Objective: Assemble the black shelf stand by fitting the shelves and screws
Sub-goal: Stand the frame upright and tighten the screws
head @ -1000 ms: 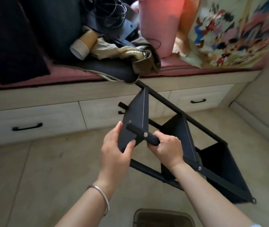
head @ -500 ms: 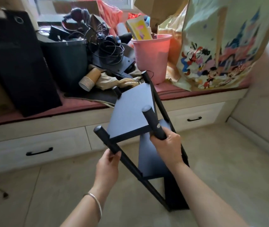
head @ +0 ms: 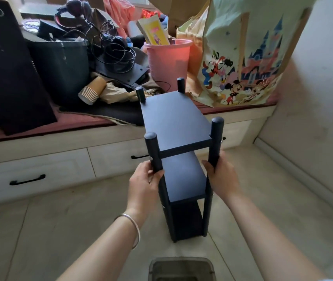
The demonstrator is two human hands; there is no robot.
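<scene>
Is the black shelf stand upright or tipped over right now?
Upright: the black shelf stand has vertical posts and level shelves, left hand and right hand gripping the near posts.

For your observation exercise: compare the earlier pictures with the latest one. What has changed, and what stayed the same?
The shelf stand swung from lying tilted to upright on the floor. The left hand shifted from a shelf edge to the near-left post; the right hand kept gripping its post. The window-seat clutter stayed put.

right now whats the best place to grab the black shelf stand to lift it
Grip the two near posts of the black shelf stand, between the top and middle shelves, coming in from each side. It stands upright and narrow, and the round posts fit a curled grasp. The left hand and right hand already hold there.
</scene>
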